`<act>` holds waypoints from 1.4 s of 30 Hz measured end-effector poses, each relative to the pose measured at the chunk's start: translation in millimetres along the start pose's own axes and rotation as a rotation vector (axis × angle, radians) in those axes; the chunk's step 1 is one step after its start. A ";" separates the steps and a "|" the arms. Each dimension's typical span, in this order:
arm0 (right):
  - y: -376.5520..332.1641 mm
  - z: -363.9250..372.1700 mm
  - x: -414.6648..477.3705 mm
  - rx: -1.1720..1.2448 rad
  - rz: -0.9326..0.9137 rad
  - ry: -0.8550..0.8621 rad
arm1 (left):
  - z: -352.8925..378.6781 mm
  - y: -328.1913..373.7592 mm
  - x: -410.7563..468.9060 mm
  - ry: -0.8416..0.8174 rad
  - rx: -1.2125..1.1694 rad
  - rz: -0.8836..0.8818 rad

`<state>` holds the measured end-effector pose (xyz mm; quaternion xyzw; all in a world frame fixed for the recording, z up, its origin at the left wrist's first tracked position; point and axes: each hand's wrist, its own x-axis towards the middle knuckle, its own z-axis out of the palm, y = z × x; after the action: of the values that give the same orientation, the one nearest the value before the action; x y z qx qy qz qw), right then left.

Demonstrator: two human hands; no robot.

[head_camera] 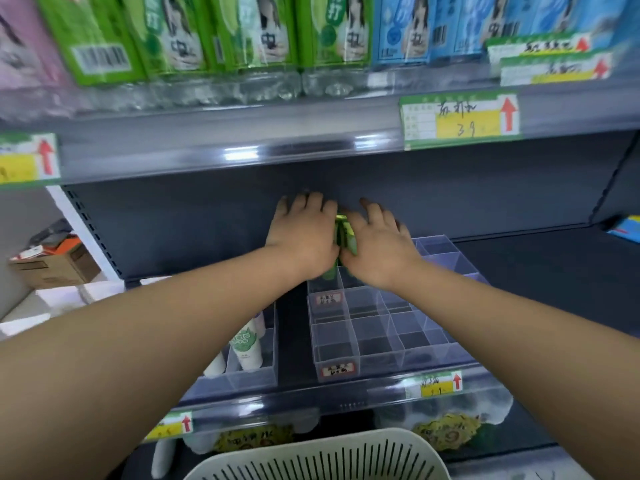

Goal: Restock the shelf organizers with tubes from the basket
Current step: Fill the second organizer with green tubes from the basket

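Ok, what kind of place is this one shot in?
Most likely a shop aisle: price tags with red arrows, rows of packaged bottles above, and clear shelf organizers below.
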<state>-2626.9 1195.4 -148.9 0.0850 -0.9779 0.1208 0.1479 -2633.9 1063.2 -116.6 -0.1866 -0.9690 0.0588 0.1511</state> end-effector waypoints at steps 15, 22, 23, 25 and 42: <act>-48.2 -27.6 -102.2 -0.033 -0.097 0.068 | -37.8 3.7 -124.5 0.122 0.021 -0.032; -66.9 -29.2 -151.5 -0.076 -0.139 -0.006 | -27.9 11.4 -183.6 0.086 -0.003 -0.071; -68.9 -29.1 -158.0 -0.075 -0.144 -0.014 | -24.7 12.4 -192.5 0.073 -0.004 -0.081; -71.3 -28.7 -167.6 -0.073 -0.150 -0.021 | -19.4 13.9 -206.4 0.061 -0.007 -0.092; -71.5 51.7 -247.3 -0.004 -0.104 -0.265 | 67.1 34.9 -292.0 -0.152 -0.144 -0.093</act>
<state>-2393.4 1145.8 -258.4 0.1503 -0.9834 0.0988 0.0234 -2384.7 980.8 -265.2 -0.1469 -0.9869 -0.0042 0.0660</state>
